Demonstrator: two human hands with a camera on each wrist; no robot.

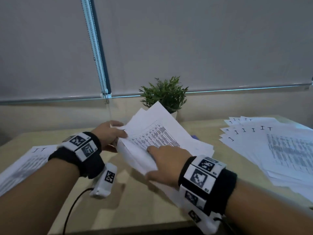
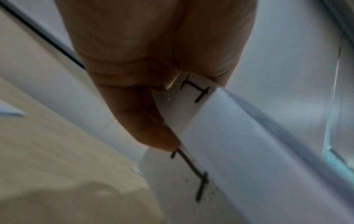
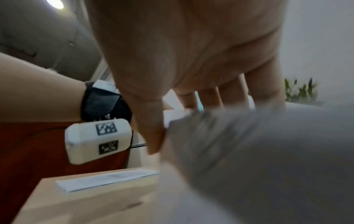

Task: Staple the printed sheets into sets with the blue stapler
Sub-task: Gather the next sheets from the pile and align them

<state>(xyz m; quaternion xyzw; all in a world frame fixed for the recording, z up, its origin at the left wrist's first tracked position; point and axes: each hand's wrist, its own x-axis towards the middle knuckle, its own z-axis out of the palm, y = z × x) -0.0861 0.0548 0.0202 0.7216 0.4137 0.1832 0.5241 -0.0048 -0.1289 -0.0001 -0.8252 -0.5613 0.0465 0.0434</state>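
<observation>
Sheets (image 1: 157, 133): lifted between our hands, long axis slanting away
Left hand (image 1: 108, 134): pinches marked far corner
Right hand (image 1: 167, 165): grips near edge

Count stands at 2 hands, left hand (image 1: 108, 134) and right hand (image 1: 166, 164); 3 lots of printed sheets, namely 1 held bundle (image 1: 152, 131), 1 stack (image 1: 25, 165) at the worktop (image 1: 135, 209) left, 1 fanned spread (image 1: 279, 150) at its right, individual sheets too overlapped to count; 1 potted plant (image 1: 165, 94); 2 roller blinds (image 1: 203, 39).
</observation>
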